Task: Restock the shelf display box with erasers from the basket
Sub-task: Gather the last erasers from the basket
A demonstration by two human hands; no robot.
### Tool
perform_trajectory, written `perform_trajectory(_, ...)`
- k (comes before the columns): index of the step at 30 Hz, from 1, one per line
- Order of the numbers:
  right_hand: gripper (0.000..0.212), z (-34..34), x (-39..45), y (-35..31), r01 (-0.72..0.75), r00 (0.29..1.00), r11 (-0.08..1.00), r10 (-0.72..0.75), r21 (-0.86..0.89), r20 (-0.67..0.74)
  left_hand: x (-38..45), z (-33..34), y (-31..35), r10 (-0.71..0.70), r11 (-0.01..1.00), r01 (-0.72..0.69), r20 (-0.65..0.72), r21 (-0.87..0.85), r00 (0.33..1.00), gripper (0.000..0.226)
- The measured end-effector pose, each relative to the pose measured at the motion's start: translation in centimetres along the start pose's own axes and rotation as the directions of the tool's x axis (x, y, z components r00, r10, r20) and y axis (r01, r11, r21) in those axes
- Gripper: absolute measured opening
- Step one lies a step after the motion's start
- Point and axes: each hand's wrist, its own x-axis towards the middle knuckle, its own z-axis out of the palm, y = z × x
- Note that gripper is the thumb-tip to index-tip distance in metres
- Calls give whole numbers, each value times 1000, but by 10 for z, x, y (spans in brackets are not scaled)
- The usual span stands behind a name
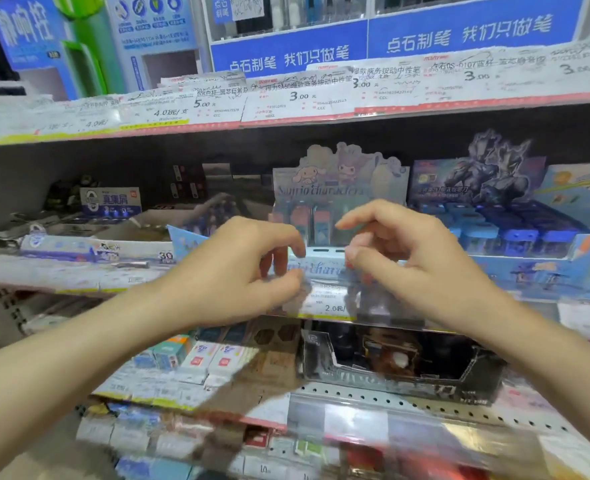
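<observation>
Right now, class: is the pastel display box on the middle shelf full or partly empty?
Partly empty: the display box shows only a few erasers standing at its back.

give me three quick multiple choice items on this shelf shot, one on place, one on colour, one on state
1. Where is the display box that both hands reach?
A. middle shelf
B. top shelf
C. floor

2. What colour is the sign band above the top shelf?
A. red
B. blue
C. yellow

3. How is the left hand?
A. flat on a shelf
B. fist around a pen
C. fingers curled at the box's front lip

Key: 1 A, it sits below the price-tag rail; 2 B, blue with white characters; 3 C, like the right hand, curled at the lip.
</observation>
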Motion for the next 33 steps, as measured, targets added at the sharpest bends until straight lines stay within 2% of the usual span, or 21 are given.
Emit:
perform_trajectory(3,2,11,-19,-4,-70,996,996,66,63,59,-25,10,7,-39,998,41,51,-40,998,27)
perform_trajectory(7,10,39,-53,-6,-197,973,974,180,110,146,-61,21,8,-55,991,73,154,-108,986,14)
perform_trajectory(9,7,60,-73,-4,-269,950,959,250,89,187,-83,28,3,-74,986,102,209,-128,975,18)
perform_trajectory(12,13,99,-104,4,-409,893,909,382,78,238,-122,47,-12,-148,957,221,332,-191,931,18)
perform_trajectory(17,18,168,-169,27,-644,726,764,600,27,335,-191,104,-33,-202,848,440,587,-296,784,18)
perform_trajectory(20,23,208,-216,57,-755,608,655,702,-2,371,-229,150,-39,-217,814,513,674,-275,706,13)
perform_trajectory(23,30,241,-256,94,-814,500,576,762,-78,411,-261,204,-44,-250,777,586,741,-231,624,12)
perform_trajectory(26,29,264,-298,137,-861,369,475,829,-180,422,-294,266,-49,-277,729,662,809,-175,519,18)
perform_trajectory(30,27,295,-374,214,-875,197,355,882,-329,428,-345,358,-57,-297,562,816,888,-136,352,21)
perform_trajectory(32,26,317,-414,251,-902,106,263,904,-343,413,-375,409,-63,-331,503,860,899,-88,286,27)
perform_trajectory(33,22,327,-427,264,-913,83,233,910,-335,405,-389,432,-67,-361,478,876,895,-66,264,31)
